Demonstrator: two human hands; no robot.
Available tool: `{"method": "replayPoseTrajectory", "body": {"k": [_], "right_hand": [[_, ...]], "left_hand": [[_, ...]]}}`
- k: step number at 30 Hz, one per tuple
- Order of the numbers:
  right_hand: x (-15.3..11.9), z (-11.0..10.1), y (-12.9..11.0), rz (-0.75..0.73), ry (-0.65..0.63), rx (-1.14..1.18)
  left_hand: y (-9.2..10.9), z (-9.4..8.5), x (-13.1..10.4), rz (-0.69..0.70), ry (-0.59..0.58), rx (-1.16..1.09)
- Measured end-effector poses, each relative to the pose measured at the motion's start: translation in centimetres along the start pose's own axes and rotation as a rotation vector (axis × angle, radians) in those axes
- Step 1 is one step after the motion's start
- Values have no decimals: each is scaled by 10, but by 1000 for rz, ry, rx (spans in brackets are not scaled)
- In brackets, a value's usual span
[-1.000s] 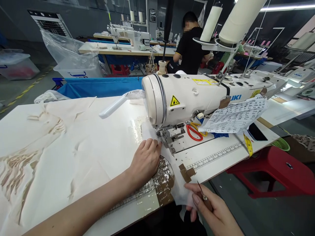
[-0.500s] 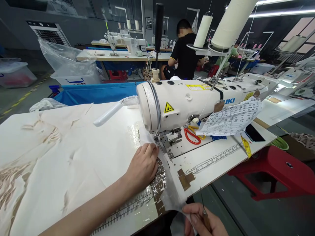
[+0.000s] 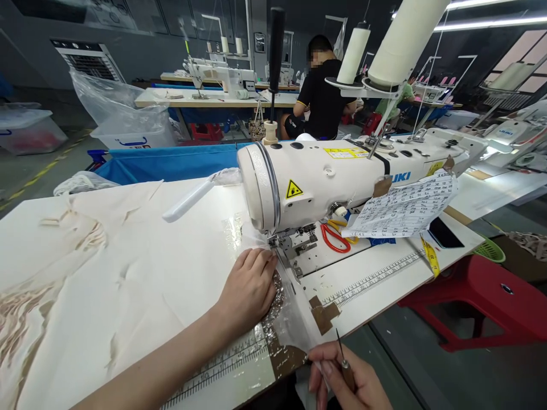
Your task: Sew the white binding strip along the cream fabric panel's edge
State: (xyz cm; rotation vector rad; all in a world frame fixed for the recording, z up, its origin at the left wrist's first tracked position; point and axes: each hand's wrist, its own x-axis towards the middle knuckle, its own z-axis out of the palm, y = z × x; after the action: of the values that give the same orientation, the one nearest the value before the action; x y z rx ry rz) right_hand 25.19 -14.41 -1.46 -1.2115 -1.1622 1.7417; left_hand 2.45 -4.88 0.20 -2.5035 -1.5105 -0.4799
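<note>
My left hand [image 3: 250,285] lies bent over the thin white fabric [image 3: 294,319], its fingertips pressed together just in front of the needle area of the white sewing machine [image 3: 307,176]. At the table's front edge, my right hand [image 3: 342,373] pinches the near end of that fabric between thumb and fingers. A wooden-handled awl [image 3: 347,371] is also held in my right hand, its thin metal tip pointing up. The strip of fabric runs from the machine's foot down to my right hand, over clear tape and brown tape.
Pale fabric pieces [image 3: 85,273] cover the left of the table. Red-handled scissors [image 3: 335,238], a handwritten sheet [image 3: 401,210], a phone [image 3: 444,232] and a yellow tape measure [image 3: 431,257] lie right. A red stool [image 3: 482,296] stands beside the table. A person [image 3: 322,94] sits beyond.
My right hand has moved slightly left and up with the fabric end and the awl. My left hand stays by the needle area, and the fabric between them has shifted a little.
</note>
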Motion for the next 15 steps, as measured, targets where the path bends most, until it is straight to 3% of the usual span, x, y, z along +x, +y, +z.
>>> {"method": "replayPoseTrajectory", "body": {"k": [5, 9, 15], "right_hand": [[4, -2, -6, 22, -79, -48], [8, 2, -11, -22, -58, -128], [21, 12, -5, -39, -78, -150]], "left_hand": [[12, -3, -2, 30, -27, 36], [12, -1, -3, 46, 0, 38], [5, 4, -4, 173, 180, 83]]}}
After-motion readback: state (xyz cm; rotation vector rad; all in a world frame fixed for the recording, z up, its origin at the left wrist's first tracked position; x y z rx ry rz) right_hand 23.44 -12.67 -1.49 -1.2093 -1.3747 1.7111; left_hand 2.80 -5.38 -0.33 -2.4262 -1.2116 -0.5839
